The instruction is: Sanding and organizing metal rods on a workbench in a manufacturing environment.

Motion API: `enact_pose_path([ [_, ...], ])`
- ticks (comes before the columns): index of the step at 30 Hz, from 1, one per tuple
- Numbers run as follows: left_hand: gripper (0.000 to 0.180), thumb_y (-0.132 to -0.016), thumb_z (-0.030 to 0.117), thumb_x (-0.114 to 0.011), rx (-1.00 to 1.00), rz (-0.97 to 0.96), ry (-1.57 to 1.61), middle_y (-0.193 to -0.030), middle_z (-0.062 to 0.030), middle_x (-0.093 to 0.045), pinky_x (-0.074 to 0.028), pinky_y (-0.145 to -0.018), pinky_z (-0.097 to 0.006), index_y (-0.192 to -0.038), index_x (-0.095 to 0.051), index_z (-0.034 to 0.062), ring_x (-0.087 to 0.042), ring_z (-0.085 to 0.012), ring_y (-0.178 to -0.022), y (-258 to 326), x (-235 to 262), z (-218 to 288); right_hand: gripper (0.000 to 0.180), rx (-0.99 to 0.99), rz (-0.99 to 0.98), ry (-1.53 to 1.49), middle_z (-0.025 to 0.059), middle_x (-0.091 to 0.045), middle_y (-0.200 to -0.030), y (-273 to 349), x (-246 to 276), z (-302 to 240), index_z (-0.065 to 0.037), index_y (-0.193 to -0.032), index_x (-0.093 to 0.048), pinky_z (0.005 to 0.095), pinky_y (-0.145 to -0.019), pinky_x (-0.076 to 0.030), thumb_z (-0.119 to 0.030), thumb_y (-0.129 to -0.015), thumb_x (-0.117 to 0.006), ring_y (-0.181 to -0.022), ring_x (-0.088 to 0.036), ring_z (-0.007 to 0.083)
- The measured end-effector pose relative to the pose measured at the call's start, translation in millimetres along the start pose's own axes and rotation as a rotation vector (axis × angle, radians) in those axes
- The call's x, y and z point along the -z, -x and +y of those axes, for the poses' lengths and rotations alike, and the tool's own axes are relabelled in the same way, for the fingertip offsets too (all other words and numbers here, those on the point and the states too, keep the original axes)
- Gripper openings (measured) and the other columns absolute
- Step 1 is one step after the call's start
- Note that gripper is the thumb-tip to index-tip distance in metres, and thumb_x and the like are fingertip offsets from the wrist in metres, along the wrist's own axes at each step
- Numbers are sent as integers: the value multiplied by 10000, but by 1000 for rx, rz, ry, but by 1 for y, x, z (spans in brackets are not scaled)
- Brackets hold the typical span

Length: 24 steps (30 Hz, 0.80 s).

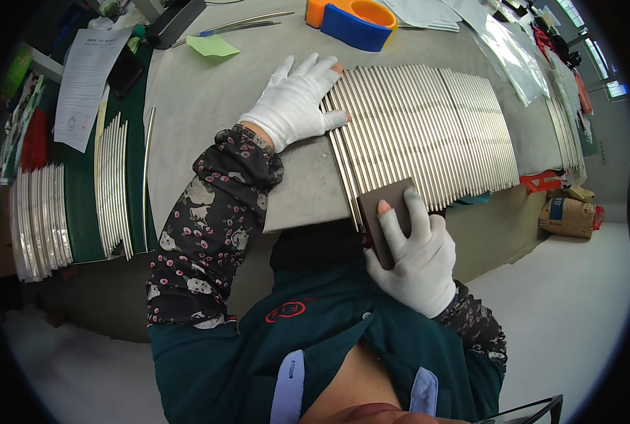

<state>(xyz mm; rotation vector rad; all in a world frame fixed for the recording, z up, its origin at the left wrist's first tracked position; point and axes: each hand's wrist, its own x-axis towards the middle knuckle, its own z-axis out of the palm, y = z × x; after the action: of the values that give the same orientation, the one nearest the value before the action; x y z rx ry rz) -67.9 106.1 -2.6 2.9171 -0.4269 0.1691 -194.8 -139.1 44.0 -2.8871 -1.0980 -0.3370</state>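
Note:
A wide row of thin silvery metal rods [428, 127] lies side by side on the grey table top, their near ends at the table's front edge. My left hand [290, 102], in a white glove with bare fingertips, rests at the row's left side. Its fingers are stretched out, and the thumb and fingertips touch the leftmost rods. My right hand [424, 261], gloved the same way, grips a flat dark brown block that looks like a sanding block [376, 230]. The block sits over the near ends of the rods at the left. Its underside is hidden.
An orange and blue tape dispenser [354, 25] stands at the back, with a green paper slip [213, 46] left of it. More rods [112, 184] and a wrapped bundle [41, 219] lie on green surface at left. Clear plastic bags [516, 63] lie back right; a sack [569, 217] sits beyond.

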Motion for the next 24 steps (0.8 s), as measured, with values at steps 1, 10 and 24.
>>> enact_pose_path([
  [1, 764, -843, 542, -589, -3, -5, -1, -1499, -123, -331, -159, -1165, -468, -1404, -403, 58, -257, -325, -1404, -2, 0, 1, 620, 1, -8, 1, 197, -511, -1243, -2, -1, 4, -130, -1195, -619, 317, -548, -479, -353, -634, -760, -727, -535, 243],
  [10, 789, -839, 558, -585, -5, -10, -7, -1498, -126, -333, -167, -1161, -475, -1412, -391, 51, -256, -328, -1404, 0, -2, -3, 598, -20, -49, -25, 195, -511, -1240, -16, -3, 2, -118, -1155, -628, 318, -517, -495, -366, -628, -765, -725, -563, 241],
  [24, 822, -838, 581, -569, -24, 31, -10, -1496, -169, -314, -169, -1154, -489, -1428, -354, 50, -240, -351, -1406, -4, -8, -5, 681, -19, 135, -91, 149, -480, -1272, 8, -4, 21, -166, -1204, -583, 357, -663, -463, -316, -575, -794, -842, -515, 254],
])
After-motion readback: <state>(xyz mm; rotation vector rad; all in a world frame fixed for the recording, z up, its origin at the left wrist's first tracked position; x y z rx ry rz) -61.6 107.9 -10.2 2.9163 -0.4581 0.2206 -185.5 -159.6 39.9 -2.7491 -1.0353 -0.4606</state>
